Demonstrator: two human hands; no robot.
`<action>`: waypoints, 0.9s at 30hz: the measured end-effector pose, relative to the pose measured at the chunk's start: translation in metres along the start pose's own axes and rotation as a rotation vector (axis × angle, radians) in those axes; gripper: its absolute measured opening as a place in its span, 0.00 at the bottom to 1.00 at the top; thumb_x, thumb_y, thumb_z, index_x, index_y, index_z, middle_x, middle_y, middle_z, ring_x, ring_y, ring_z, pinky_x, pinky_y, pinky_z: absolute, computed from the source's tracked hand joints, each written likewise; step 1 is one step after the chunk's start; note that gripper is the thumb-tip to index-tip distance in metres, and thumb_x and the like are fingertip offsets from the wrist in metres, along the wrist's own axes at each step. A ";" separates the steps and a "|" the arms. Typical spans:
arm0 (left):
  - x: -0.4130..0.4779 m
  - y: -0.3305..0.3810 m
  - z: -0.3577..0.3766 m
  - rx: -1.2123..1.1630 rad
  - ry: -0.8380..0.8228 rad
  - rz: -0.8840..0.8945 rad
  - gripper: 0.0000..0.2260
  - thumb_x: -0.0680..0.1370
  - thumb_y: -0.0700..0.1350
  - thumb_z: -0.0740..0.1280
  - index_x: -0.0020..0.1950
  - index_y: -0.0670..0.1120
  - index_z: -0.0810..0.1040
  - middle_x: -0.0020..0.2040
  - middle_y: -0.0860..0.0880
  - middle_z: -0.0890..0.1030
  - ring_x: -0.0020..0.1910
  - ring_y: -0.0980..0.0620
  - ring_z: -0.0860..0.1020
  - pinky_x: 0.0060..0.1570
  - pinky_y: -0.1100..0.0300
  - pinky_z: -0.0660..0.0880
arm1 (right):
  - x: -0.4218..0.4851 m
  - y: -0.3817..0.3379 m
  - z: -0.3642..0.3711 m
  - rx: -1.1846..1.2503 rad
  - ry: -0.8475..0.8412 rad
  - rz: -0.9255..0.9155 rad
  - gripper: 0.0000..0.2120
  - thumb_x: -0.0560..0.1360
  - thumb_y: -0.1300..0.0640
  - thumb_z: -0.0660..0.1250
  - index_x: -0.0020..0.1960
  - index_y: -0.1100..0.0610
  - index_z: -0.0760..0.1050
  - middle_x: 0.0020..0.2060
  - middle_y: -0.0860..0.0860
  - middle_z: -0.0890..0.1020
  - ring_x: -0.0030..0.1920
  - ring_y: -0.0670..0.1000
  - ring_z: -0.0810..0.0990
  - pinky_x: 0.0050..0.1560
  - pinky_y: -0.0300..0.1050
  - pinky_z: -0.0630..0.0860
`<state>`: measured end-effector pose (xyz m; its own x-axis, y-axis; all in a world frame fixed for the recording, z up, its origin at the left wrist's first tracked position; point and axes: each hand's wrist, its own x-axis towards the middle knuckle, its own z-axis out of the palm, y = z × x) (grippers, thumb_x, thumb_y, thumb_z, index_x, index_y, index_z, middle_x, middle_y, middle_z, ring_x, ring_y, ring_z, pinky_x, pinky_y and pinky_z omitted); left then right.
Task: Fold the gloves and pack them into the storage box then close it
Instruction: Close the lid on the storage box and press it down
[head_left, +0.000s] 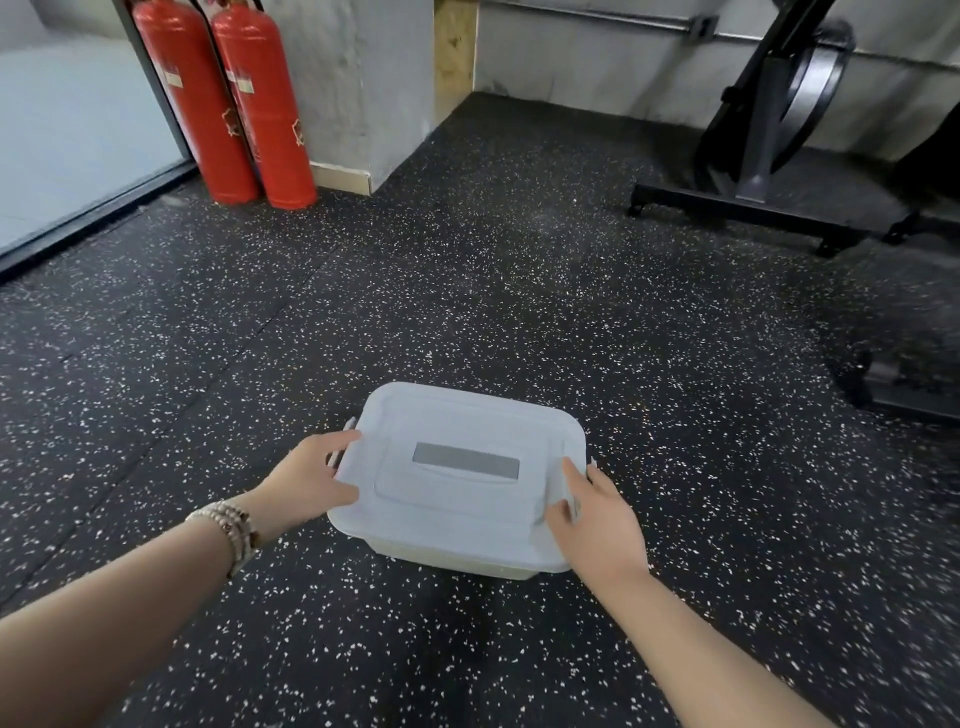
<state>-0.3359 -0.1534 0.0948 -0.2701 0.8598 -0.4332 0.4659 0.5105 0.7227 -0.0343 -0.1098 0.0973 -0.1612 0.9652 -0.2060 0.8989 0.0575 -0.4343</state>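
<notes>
A white plastic storage box (452, 558) stands on the speckled black floor just in front of me, its pale lid (457, 431) resting flat on top with a grey rectangular label in the middle. My left hand (311, 480) grips the lid's left edge, thumb on top and fingers over a side latch. On the opposite side my right hand (597, 519) holds the right edge of the lid, fingers along the rim. No gloves are visible; the box's inside is hidden by the lid.
Two red fire extinguishers (234, 104) lean against the wall at the back left beside a glass panel. A black exercise machine frame (769, 171) stands at the back right, with a dark object (909, 384) on the floor at the right.
</notes>
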 end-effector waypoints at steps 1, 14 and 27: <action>0.002 0.001 0.001 0.057 -0.014 0.008 0.35 0.66 0.38 0.67 0.73 0.51 0.66 0.60 0.46 0.79 0.41 0.47 0.80 0.35 0.59 0.74 | 0.000 0.001 -0.001 0.001 -0.019 -0.003 0.23 0.78 0.56 0.56 0.73 0.50 0.61 0.73 0.56 0.63 0.55 0.56 0.80 0.55 0.47 0.76; 0.017 0.021 0.001 0.672 0.189 0.064 0.15 0.73 0.56 0.70 0.52 0.46 0.81 0.47 0.49 0.75 0.44 0.49 0.77 0.47 0.54 0.77 | 0.012 0.013 0.005 -0.004 -0.034 0.009 0.23 0.81 0.50 0.55 0.75 0.43 0.56 0.77 0.49 0.57 0.64 0.53 0.75 0.55 0.48 0.74; 0.022 0.026 0.005 0.727 0.138 -0.025 0.28 0.71 0.57 0.70 0.70 0.58 0.66 0.60 0.47 0.71 0.61 0.44 0.71 0.59 0.47 0.72 | 0.015 0.005 0.011 -0.015 0.114 0.111 0.24 0.77 0.49 0.63 0.71 0.46 0.62 0.71 0.48 0.66 0.64 0.55 0.64 0.54 0.48 0.72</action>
<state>-0.3254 -0.1213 0.1009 -0.3694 0.8655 -0.3382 0.8858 0.4380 0.1533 -0.0362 -0.0980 0.0822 -0.0138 0.9884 -0.1510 0.9148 -0.0485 -0.4010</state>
